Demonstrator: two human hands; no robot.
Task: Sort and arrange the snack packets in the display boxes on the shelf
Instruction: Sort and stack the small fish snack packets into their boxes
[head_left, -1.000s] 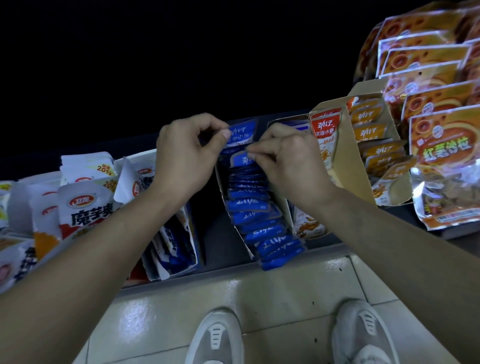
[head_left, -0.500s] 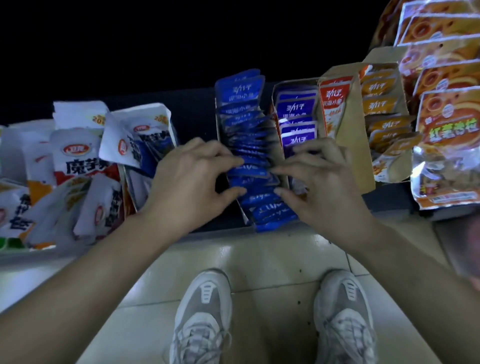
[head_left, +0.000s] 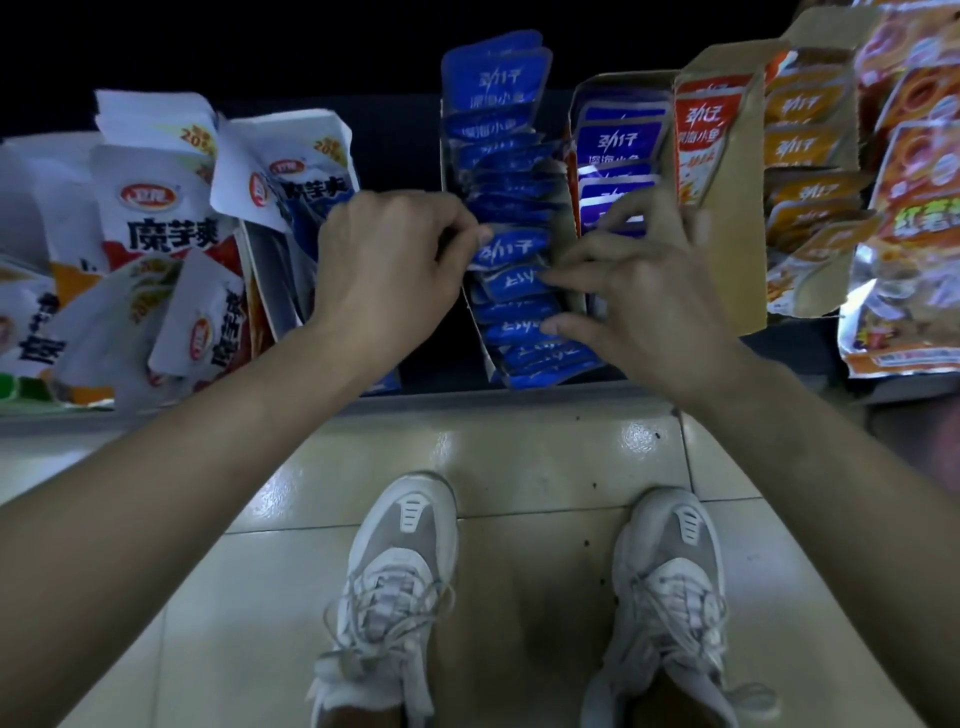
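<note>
Head view looks down on a dark shelf at the edge of a pale tiled floor (glossy, with a few dark specks); the room behind the shelf is black. A narrow box stands on the shelf, running front to back, filled with a row of overlapping blue packets. The left hand, fingers curled, pinches one packet midway along the row at its left edge. The right hand is spread, its fingertips touching packets just nearer than that one, from the box's right side. Just right of the box stands a second box of purple packets, then orange packets in a brown carton. Left of the box, white packets lie jumbled. In front of the box, two pale shoes stand on the tiles.
</note>
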